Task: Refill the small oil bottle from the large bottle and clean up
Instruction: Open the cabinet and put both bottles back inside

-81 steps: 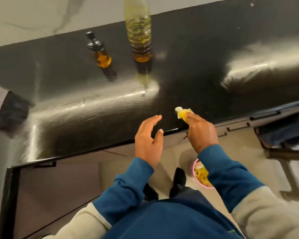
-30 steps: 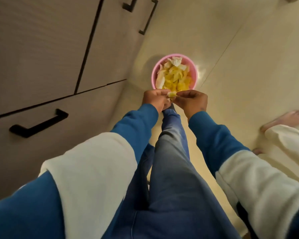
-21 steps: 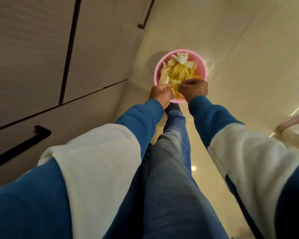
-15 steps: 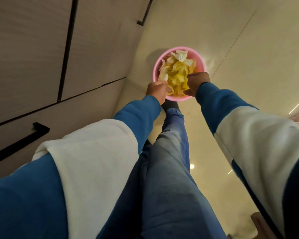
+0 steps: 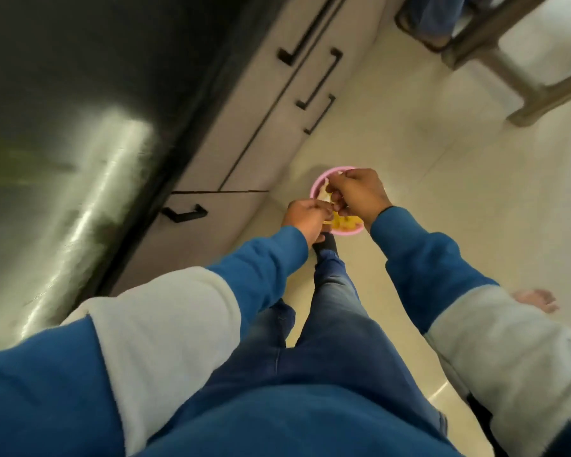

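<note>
Beside black countertop [image 5: 79,94], pale tiled floor [image 5: 442,192]

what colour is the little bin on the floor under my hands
Pink; the bin shows in the head view, its rim partly covered by both hands.

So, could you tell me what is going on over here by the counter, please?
A person in a blue and white top is bending over a small pink bin that stands on the floor beside the cabinet drawers. Both hands are over it: the left hand and right hand are pinching a scrap of yellow-stained tissue between them, above more of the same in the bin. The oil bottles are out of view, so this looks like the clean-up part.
</note>
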### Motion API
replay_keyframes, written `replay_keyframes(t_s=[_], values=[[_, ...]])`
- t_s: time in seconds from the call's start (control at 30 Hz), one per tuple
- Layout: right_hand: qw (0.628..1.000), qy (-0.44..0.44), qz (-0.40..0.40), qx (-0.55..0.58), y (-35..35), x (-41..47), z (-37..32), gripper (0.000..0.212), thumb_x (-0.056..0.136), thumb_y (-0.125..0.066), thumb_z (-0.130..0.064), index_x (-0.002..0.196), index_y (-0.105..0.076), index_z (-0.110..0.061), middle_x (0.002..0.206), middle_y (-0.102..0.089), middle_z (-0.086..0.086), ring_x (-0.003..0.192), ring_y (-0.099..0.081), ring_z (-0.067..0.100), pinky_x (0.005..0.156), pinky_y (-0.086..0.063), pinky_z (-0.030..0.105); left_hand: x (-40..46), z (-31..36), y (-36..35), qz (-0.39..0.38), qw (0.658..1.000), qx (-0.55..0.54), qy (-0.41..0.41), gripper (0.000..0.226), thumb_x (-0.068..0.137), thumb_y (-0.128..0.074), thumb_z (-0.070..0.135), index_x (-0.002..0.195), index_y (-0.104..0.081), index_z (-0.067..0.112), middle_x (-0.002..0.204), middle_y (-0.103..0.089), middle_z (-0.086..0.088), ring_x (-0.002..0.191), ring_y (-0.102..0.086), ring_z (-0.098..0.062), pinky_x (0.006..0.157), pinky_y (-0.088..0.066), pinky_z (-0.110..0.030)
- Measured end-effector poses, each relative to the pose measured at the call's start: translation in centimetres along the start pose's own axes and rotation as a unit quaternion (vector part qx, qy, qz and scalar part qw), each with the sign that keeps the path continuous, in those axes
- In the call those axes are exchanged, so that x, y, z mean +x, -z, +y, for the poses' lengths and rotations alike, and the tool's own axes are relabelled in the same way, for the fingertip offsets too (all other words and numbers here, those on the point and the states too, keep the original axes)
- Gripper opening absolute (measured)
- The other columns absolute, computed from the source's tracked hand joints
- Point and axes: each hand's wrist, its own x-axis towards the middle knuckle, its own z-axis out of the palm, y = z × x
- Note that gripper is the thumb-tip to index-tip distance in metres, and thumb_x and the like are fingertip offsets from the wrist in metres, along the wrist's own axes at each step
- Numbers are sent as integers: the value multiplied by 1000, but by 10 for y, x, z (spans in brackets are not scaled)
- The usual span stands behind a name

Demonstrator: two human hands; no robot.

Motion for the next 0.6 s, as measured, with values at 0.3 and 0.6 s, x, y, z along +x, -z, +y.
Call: replay_keyframes(t_s=[0.3, 0.6], values=[[941, 280, -177, -73, -78, -148, -147, 33, 100, -58, -11, 68, -63, -5, 48, -52, -4, 44, -47, 7, 45, -40, 19, -170, 22, 117, 20, 975, -140, -169, 23, 101, -55, 3, 85, -64, 17, 95, -68, -14, 74, -63, -21, 59, -47, -20], [813, 411, -350, -219, -256, -247, -205, 27, 99, -61, -13, 75, -68, -3, 57, -60, 1, 49, -55, 10, 48, -47, 22, -255, -33, 257, 254, 855, -331, -307, 15, 99, -64, 13, 84, -67, 15, 93, -71, -9, 83, -65, -18, 68, -48, -23]])
